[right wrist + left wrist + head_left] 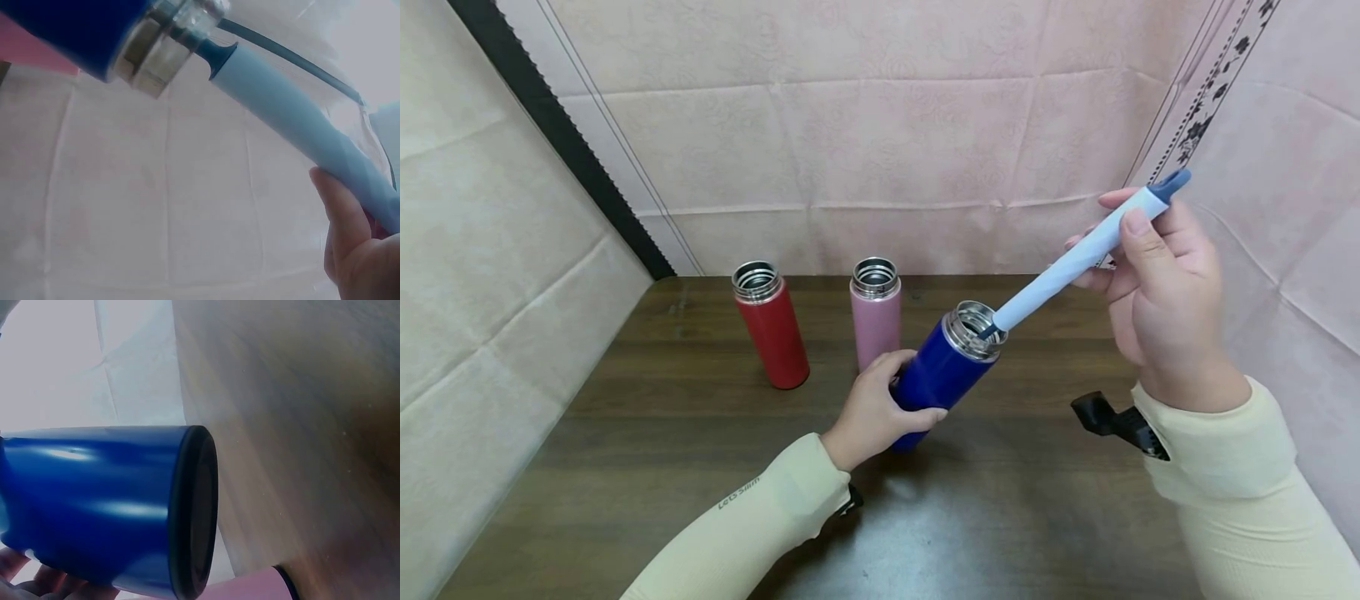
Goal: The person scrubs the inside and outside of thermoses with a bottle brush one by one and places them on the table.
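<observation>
My left hand grips a blue metal bottle round its body. The bottle leans up to the right, its uncapped steel mouth facing my right hand. In the left wrist view the bottle's dark base shows, with fingers curled under the blue body. My right hand holds the light blue handle of what looks like a bottle brush, thumb on top. Its dark blue neck enters the bottle's mouth, and the head is hidden inside. The right wrist view shows the handle slanting down from the steel rim.
A red bottle and a pink bottle, both uncapped, stand on the brown wooden table behind my left hand. Pale patterned cloth hangs at the back and sides. Black straps are on my wrists.
</observation>
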Action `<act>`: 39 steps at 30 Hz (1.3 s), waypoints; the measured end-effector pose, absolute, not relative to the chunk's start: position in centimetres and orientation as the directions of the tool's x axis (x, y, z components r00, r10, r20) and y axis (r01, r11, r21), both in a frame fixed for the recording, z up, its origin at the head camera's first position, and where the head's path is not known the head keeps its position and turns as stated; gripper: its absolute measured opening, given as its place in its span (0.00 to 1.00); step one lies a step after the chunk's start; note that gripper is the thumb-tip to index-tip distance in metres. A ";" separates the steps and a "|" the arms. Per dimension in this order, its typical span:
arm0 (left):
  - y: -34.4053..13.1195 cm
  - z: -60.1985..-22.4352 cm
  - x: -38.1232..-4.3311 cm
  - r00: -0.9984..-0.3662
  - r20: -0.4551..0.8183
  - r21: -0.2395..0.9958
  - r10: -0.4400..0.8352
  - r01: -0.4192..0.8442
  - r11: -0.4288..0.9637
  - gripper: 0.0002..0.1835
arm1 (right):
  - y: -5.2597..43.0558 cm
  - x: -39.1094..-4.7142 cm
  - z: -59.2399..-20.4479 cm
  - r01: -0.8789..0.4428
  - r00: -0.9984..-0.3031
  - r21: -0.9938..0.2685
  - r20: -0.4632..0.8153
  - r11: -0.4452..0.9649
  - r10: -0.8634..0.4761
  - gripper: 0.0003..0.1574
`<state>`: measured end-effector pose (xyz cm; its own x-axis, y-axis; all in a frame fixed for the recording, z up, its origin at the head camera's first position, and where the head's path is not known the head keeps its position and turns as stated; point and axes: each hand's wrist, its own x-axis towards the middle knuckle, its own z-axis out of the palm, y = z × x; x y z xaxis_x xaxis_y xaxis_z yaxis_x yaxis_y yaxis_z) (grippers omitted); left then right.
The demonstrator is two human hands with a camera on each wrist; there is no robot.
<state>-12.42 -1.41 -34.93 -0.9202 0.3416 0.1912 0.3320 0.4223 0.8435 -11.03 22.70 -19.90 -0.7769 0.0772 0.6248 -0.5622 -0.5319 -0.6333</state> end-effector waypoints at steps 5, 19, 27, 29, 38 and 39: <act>-1.5 -34.9 -12.5 -0.912 0.200 0.833 0.359 0.351 0.427 0.36 | 23.0 -11.3 -19.3 -0.544 -0.768 -0.610 0.638 -0.576 0.049 0.11; -1.9 -34.0 -12.2 -0.880 0.247 0.734 0.406 0.443 0.515 0.36 | 24.3 -10.9 -16.6 -0.606 -0.763 -0.574 0.617 -0.551 0.196 0.12; -2.4 -33.5 -11.6 -0.887 0.207 0.713 0.412 0.425 0.557 0.38 | 25.3 -10.9 -16.0 -0.610 -0.762 -0.546 0.602 -0.574 0.237 0.13; -2.5 -33.4 -11.5 -0.887 0.208 0.710 0.413 0.427 0.559 0.38 | 25.7 -10.9 -15.9 -0.622 -0.752 -0.535 0.610 -0.572 0.248 0.13; -2.3 -33.0 -11.0 -0.883 0.236 0.726 0.405 0.438 0.530 0.37 | 26.4 -11.0 -15.6 -0.582 -0.755 -0.512 0.630 -0.632 0.184 0.14; -2.2 -33.0 -11.0 -0.883 0.248 0.723 0.399 0.443 0.530 0.37 | 26.4 -11.0 -15.7 -0.578 -0.754 -0.512 0.632 -0.635 0.178 0.13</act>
